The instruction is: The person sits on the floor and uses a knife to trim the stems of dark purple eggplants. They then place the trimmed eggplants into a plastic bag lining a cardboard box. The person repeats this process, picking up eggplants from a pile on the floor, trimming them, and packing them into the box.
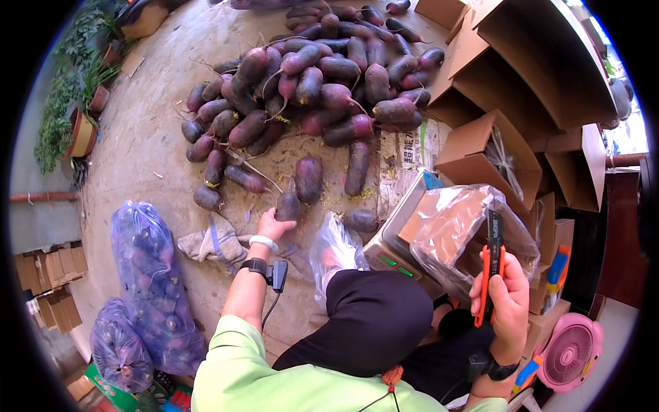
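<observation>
A large heap of dark purple radishes (pixel 309 72) lies on the concrete floor before me. At its near edge my left hand (pixel 276 225) grips a small dark radish (pixel 288 206) by its lower end; its thin root points up. Just beside it, a thick radish (pixel 309 180) rests on the floor. My right hand (pixel 502 298) holds an orange-handled cutting tool (pixel 493 257) with a black upper part, likely pruning shears or a knife. Behind that hand, a carton lined with a clear plastic bag (pixel 453 221) sits on a digital scale (pixel 388 255).
Open cardboard boxes (pixel 545 62) crowd the right side. Blue net-like bags of radishes (pixel 154 288) stand at left, near a crumpled cloth (pixel 213 244). Potted plants (pixel 82 134) line the left wall. A pink fan (pixel 568 353) is at lower right.
</observation>
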The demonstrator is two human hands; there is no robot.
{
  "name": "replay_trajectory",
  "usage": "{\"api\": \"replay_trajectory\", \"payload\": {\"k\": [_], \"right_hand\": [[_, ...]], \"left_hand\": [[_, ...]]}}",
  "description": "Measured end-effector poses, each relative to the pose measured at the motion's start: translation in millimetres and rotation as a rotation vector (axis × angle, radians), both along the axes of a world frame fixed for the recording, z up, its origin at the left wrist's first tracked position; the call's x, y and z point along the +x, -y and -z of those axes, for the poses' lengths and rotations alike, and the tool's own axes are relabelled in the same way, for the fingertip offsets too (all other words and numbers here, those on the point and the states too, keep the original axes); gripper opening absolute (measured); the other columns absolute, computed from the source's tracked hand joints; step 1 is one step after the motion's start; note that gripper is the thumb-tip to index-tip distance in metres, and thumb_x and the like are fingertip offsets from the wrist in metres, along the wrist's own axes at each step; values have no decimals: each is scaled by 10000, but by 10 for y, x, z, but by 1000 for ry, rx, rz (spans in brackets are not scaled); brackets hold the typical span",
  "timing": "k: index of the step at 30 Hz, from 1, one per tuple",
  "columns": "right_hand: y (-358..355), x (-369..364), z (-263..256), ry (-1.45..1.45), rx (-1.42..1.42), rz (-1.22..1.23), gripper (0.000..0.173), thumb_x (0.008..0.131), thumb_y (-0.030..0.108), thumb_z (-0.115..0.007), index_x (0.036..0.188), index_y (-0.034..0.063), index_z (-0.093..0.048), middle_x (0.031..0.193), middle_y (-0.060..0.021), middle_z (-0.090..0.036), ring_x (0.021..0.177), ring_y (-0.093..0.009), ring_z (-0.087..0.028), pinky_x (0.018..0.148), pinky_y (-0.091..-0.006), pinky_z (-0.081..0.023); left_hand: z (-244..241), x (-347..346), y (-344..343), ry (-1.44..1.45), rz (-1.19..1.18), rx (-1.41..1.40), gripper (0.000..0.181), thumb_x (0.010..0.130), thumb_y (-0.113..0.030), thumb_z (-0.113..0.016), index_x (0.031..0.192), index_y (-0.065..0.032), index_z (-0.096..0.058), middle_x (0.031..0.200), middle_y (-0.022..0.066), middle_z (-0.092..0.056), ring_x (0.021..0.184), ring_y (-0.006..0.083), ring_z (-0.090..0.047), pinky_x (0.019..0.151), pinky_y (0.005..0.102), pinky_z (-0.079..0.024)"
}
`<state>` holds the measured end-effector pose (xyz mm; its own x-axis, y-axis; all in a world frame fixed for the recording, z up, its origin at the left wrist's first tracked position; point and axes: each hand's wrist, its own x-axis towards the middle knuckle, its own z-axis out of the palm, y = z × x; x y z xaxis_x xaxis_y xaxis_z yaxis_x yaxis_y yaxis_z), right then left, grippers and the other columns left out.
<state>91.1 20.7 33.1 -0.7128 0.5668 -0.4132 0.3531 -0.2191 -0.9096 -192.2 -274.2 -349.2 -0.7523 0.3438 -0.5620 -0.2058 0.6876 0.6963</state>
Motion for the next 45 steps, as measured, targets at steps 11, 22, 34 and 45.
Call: {"api": "replay_trajectory", "payload": {"k": [11, 22, 34, 45], "right_hand": [[-151, 141, 15, -34, 56, 132, 451, 939, 278, -558, 1259, -15, -437, 750, -92, -597, 526, -105, -539, 486, -197, -444], [-394, 302, -87, -97, 76, 306, 476, 936, 230, -561, 1294, -36, -393, 813, -129, -608, 542, -123, -570, 521, -210, -476], [-150, 108, -142, 48, -175, -15, 292, 943, 98, -503, 1224, 29, -467, 865, -47, -606, 648, -53, -557, 553, -183, -456], [320, -509, -403, 179, 54, -534, 285, 912, 103, -519, 1191, 40, -519, 734, -52, -560, 601, -108, -507, 570, -267, -433]], "left_hand": [[-972, -724, -1057, -1234, 1393, -288, 534, 821, -100, -507, 1342, -203, -446, 1399, 46, -405, 1342, 273, -319, 1066, 502, -285], [-455, -926, -1596, -1013, 1962, -348, 352, 844, -182, -539, 1183, -276, -549, 1224, 48, -491, 1228, 286, -422, 946, 543, -385], [-926, -236, -1025, -295, 474, 164, 885, 499, -199, -830, 1283, -43, -451, 1161, 134, -497, 1091, 266, -510, 973, 350, -413], [-2519, 600, -740, -382, 303, 687, 864, 496, -89, -851, 1251, -47, -431, 1145, 82, -516, 1053, 204, -530, 940, 327, -422]]}}
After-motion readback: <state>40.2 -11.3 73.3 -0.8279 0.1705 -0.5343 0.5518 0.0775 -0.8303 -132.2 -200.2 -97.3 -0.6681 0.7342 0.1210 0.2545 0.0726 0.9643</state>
